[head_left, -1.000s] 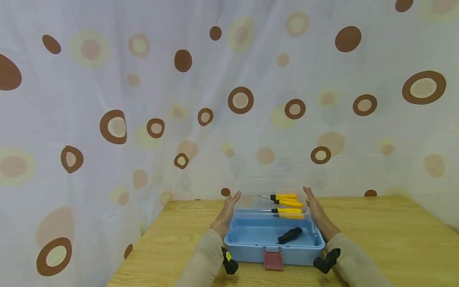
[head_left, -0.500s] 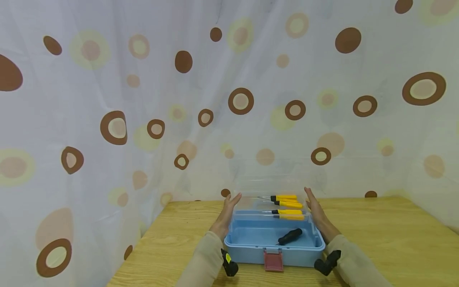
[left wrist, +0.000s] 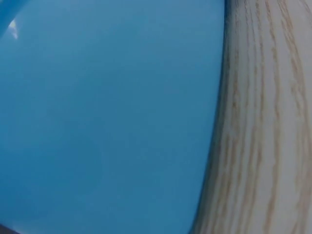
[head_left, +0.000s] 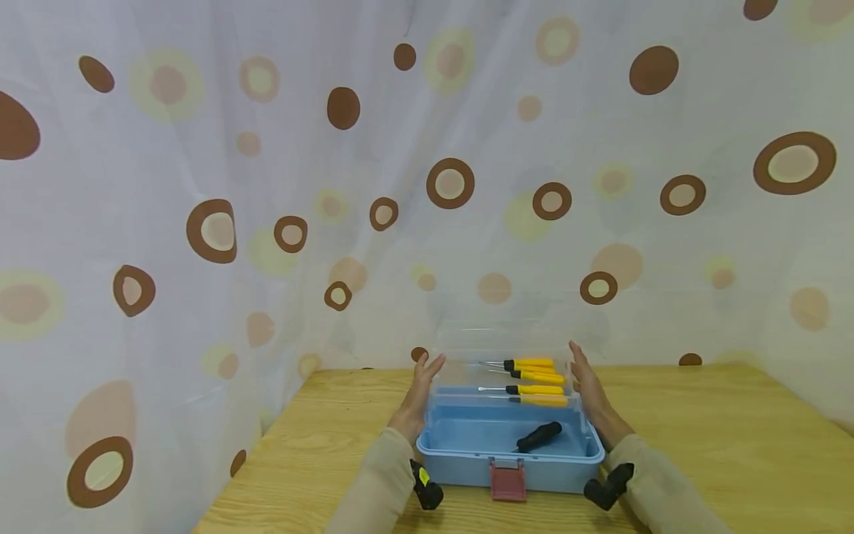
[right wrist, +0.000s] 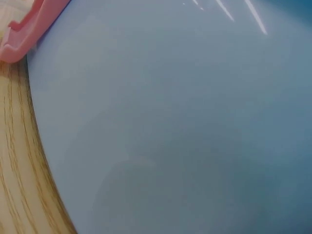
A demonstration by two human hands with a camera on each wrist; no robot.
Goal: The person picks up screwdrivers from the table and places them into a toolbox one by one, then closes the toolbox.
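Observation:
In the head view a light blue toolbox (head_left: pixel 467 467) stands on the wooden table with its front latch (head_left: pixel 508 482) hanging down. A black-handled screwdriver (head_left: pixel 539 437) lies inside. Over the box's rear part sits a clear plastic tray (head_left: pixel 460 377) bearing several yellow-handled screwdrivers (head_left: pixel 534 389). Flat against the left side of the tray and box is my left hand (head_left: pixel 418 393), its fingers fairly straight and spread. My right hand (head_left: pixel 592 393) is at the opposite side, fingers extended upward. Exact finger contact cannot be made out. Both wrist views show mostly the blue box wall (left wrist: pixel 112 112).
Behind the box rises a transparent lid (head_left: pixel 500 337), hard to see against the patterned curtain (head_left: pixel 520 252). The wooden table (head_left: pixel 707 437) extends to both sides. In the right wrist view the pink latch (right wrist: pixel 29 29) shows at the upper left.
The fingers of my left hand have spread slightly apart. The yellow-handled screwdrivers show a little more clearly above the box. The box stays in place; the whole head view shifts slightly.

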